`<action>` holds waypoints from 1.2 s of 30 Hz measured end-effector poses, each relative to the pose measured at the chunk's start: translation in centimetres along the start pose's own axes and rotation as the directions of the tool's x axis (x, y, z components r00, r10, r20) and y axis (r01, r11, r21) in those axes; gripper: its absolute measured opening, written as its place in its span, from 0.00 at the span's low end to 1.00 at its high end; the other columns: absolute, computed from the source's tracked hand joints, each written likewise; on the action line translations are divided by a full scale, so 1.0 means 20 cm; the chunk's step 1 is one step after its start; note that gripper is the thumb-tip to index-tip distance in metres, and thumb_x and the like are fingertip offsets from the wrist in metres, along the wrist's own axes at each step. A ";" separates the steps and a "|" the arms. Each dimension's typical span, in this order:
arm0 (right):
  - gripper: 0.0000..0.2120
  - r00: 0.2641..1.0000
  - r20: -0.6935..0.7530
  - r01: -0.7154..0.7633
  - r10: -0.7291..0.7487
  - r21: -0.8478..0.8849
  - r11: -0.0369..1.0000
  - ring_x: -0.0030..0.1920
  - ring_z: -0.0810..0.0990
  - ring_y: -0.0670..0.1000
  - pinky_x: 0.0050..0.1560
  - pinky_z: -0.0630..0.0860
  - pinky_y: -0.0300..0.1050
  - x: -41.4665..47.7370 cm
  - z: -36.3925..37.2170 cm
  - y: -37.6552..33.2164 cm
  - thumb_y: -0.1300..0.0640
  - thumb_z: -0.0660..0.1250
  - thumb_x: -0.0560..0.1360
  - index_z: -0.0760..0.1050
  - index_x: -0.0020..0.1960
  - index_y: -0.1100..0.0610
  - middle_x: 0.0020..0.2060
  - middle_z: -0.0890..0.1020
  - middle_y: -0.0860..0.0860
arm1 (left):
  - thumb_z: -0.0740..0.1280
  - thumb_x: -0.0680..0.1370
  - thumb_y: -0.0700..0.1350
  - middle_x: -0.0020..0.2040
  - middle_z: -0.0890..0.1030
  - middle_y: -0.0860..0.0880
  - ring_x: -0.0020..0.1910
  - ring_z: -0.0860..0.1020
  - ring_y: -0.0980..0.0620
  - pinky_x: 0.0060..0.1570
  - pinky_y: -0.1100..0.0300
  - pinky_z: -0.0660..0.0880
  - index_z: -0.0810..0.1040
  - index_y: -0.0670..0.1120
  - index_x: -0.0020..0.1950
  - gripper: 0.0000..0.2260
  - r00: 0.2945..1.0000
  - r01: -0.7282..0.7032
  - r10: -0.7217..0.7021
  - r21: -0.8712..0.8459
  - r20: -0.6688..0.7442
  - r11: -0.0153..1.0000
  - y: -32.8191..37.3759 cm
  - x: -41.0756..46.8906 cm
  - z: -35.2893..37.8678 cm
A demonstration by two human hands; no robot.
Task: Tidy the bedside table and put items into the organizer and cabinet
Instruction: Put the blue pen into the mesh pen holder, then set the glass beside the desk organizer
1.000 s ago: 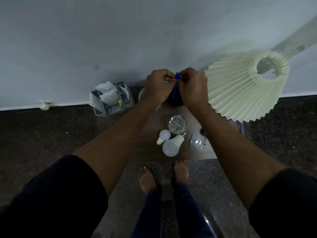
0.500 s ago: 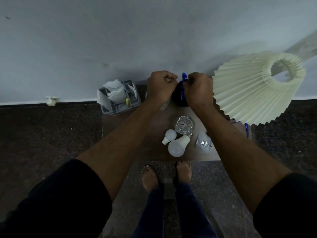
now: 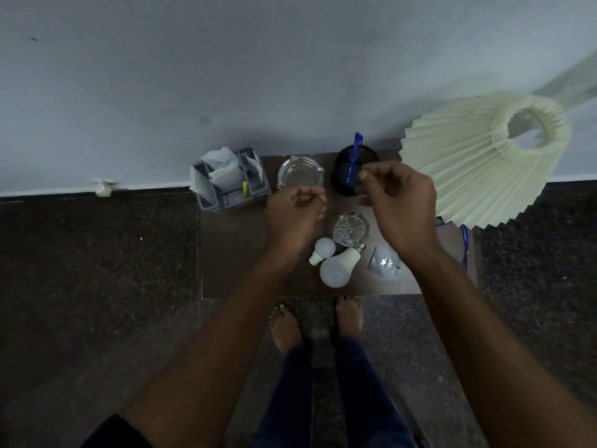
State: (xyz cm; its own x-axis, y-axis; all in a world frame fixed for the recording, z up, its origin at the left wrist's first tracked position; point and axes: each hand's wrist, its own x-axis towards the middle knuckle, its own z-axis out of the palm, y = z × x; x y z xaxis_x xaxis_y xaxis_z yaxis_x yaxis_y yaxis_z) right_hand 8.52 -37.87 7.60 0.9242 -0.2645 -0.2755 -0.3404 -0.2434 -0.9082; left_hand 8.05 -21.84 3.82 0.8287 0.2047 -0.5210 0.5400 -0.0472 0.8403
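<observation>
A blue pen [image 3: 352,158] stands tilted in a dark round holder [image 3: 343,171] at the back of the brown desk [image 3: 232,253], beside a glass ashtray [image 3: 300,173] and a grey organizer [image 3: 231,182] stuffed with white paper. The right hand [image 3: 399,206] hovers just in front of the holder, its fingers [image 3: 366,173] loosely pinched on what may be something thin, though it is too dim to tell. The left hand [image 3: 295,213] hangs half-curled and empty over the desk, near two white bulbs [image 3: 337,266].
</observation>
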 end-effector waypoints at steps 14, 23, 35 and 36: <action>0.05 0.966 -0.122 -0.209 0.229 0.156 0.965 0.44 0.86 0.60 0.45 0.83 0.62 -0.19 -0.10 0.24 0.59 0.69 0.78 0.82 0.48 0.59 0.42 0.86 0.56 | 0.71 0.76 0.33 0.46 0.85 0.40 0.47 0.84 0.41 0.50 0.45 0.83 0.83 0.45 0.45 0.07 0.994 0.110 -0.111 0.078 0.001 0.991 -0.25 -0.18 0.06; 0.06 0.941 -0.093 -0.311 0.324 0.133 0.941 0.45 0.83 0.51 0.54 0.81 0.61 -0.19 -0.05 0.30 0.55 0.68 0.78 0.81 0.43 0.50 0.40 0.85 0.49 | 0.67 0.80 0.39 0.52 0.84 0.42 0.52 0.83 0.43 0.56 0.45 0.79 0.80 0.40 0.57 0.07 0.977 0.209 -0.210 -0.021 -0.034 0.978 -0.24 -0.12 0.11; 0.14 0.858 0.168 -0.498 0.486 0.039 0.866 0.51 0.85 0.52 0.61 0.79 0.57 -0.08 0.10 0.29 0.42 0.66 0.78 0.83 0.48 0.51 0.48 0.87 0.51 | 0.64 0.82 0.45 0.28 0.81 0.54 0.26 0.78 0.61 0.29 0.66 0.72 0.80 0.48 0.39 0.13 0.960 0.277 -0.273 -0.066 0.066 0.959 -0.21 -0.11 0.23; 0.14 0.852 0.168 -0.508 0.496 0.035 0.860 0.50 0.86 0.53 0.60 0.80 0.58 -0.07 0.11 0.29 0.42 0.66 0.78 0.82 0.45 0.50 0.45 0.87 0.51 | 0.64 0.82 0.45 0.28 0.81 0.54 0.26 0.78 0.61 0.28 0.66 0.72 0.81 0.48 0.38 0.13 0.960 0.276 -0.271 -0.073 0.063 0.958 -0.20 -0.11 0.23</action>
State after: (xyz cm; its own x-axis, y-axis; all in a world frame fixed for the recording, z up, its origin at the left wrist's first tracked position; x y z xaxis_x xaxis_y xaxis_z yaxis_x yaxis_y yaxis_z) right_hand 5.58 -36.91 2.02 0.6472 -0.1897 -0.7383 -0.7567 -0.0424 -0.6524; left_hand 4.65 -26.70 0.86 0.6586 0.1478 -0.7378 0.7351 0.0829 0.6728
